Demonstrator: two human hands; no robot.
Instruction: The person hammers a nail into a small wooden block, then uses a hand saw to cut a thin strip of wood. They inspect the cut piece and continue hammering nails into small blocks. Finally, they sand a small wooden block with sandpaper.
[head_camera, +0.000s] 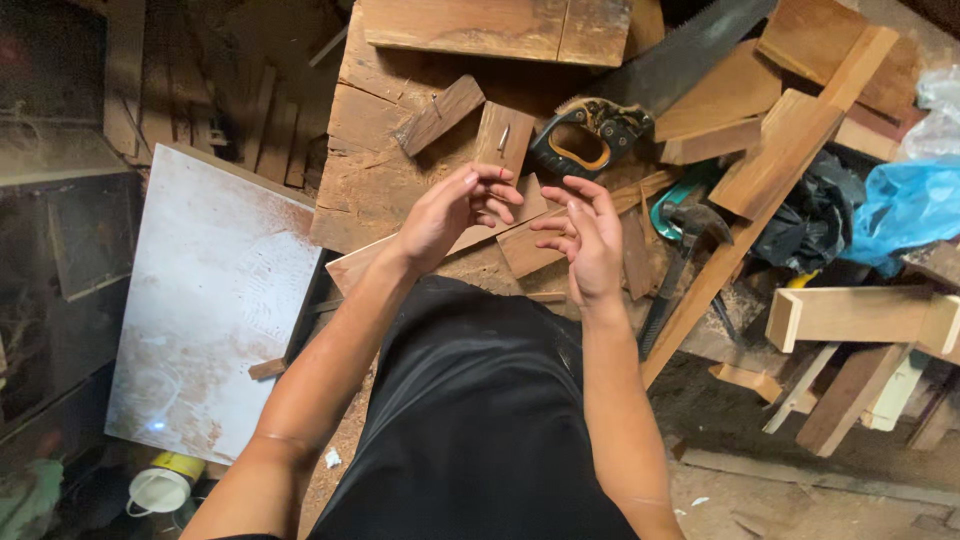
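My left hand (452, 208) and my right hand (585, 235) hover close together above a cluttered wooden workbench (370, 175), fingers curled and apart, palms facing each other, holding nothing that I can make out. Just beyond my left fingertips lies a small wooden block (505, 137) with a nail on it. A handsaw with a black and orange handle (590, 135) lies past my right hand. A claw hammer (685, 250) rests to the right of my right hand.
Wood offcuts and long strips (775, 165) cover the bench. A blue plastic bag (905, 205) and a black bag lie at right. A white board (215, 300) leans at left, with a white cup (160, 488) on the floor.
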